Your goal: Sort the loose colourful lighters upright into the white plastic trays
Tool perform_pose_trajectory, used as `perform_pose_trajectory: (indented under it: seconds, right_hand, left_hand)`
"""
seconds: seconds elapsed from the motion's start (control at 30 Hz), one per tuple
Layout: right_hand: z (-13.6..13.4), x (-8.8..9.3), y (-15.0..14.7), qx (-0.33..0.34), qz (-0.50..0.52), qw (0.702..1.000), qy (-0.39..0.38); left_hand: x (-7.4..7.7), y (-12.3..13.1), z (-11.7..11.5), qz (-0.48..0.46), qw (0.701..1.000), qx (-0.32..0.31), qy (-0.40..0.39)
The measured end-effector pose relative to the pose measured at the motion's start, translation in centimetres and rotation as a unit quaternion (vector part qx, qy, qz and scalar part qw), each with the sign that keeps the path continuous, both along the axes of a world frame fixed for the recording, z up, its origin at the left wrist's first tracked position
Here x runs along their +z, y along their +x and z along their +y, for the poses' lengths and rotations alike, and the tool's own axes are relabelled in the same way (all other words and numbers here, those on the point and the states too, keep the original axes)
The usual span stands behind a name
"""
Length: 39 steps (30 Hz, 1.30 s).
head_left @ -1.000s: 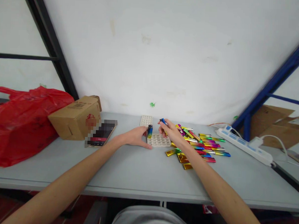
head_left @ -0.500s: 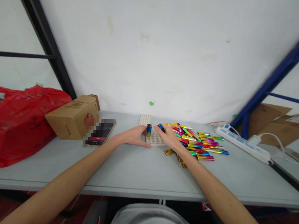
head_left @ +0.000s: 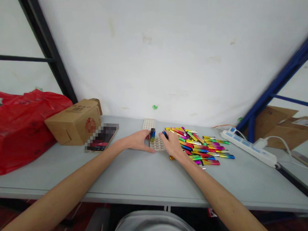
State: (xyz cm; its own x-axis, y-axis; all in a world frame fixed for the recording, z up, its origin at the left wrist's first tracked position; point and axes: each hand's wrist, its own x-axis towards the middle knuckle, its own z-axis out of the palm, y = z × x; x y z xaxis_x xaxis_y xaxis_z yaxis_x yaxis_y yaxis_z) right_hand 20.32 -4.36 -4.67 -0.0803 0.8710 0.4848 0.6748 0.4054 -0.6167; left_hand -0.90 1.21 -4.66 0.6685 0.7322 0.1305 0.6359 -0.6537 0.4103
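Note:
A pale tray with rows of round holes (head_left: 159, 145) lies on the table, with one blue-and-gold lighter (head_left: 152, 136) upright at its far left. My left hand (head_left: 140, 140) is at the tray's left side, thumb stretched along the near edge and fingers apart from it, fingertips beside the upright lighter. Whether they touch it I cannot tell. My right hand (head_left: 171, 143) is closed around a dark blue lighter (head_left: 165, 134) over the tray's right part, and only that lighter's end shows. Shiny multicoloured lighters (head_left: 200, 151) lie in a loose pile right of the tray, partly behind my right hand and forearm.
Behind the tray is a second pale holed piece (head_left: 149, 123). To the left are a phone (head_left: 104, 137), a cardboard box (head_left: 74, 122) and a red plastic bag (head_left: 23, 130). A white power strip (head_left: 249, 147) with cables lies at the right. A wall (head_left: 156, 61) rises behind the table.
My right hand has shifted slightly left and down with the dark blue lighter, which is now more covered by the fingers. My left hand and the upright lighter are nearly unchanged.

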Motion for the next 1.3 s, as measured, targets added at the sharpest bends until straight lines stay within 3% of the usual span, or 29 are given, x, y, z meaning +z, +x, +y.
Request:
perform_pose_trajectory:
  seconds: [0.13,0.43,0.6,0.77,1.07,1.3]
  right_hand:
    - [0.2,-0.1,0.2,-0.014,-0.027,0.999,0.014]
    - [0.3,-0.5,0.6,0.057,-0.1,0.988,0.103]
    - [0.4,-0.1,0.7,0.052,-0.105,0.992,0.04]
    - [0.6,-0.5,0.6,0.09,-0.111,0.989,-0.03]
    - [0.4,1.0,-0.5,0.042,-0.32,0.946,0.018]
    - [0.8,1.5,0.1,0.064,-0.351,0.934,0.004]
  left_hand:
    - [0.2,0.1,-0.2,-0.004,1.0,0.002,-0.003]
    - [0.2,0.1,-0.2,-0.009,1.0,-0.002,-0.005]
    - [0.4,0.2,-0.5,-0.012,1.0,-0.002,-0.007]
    - [0.4,0.1,-0.4,-0.01,1.0,-0.012,-0.002]
    - [0.3,0.1,-0.3,-0.006,1.0,-0.011,-0.001]
    - [0.7,0.1,-0.6,-0.011,1.0,-0.016,-0.007]
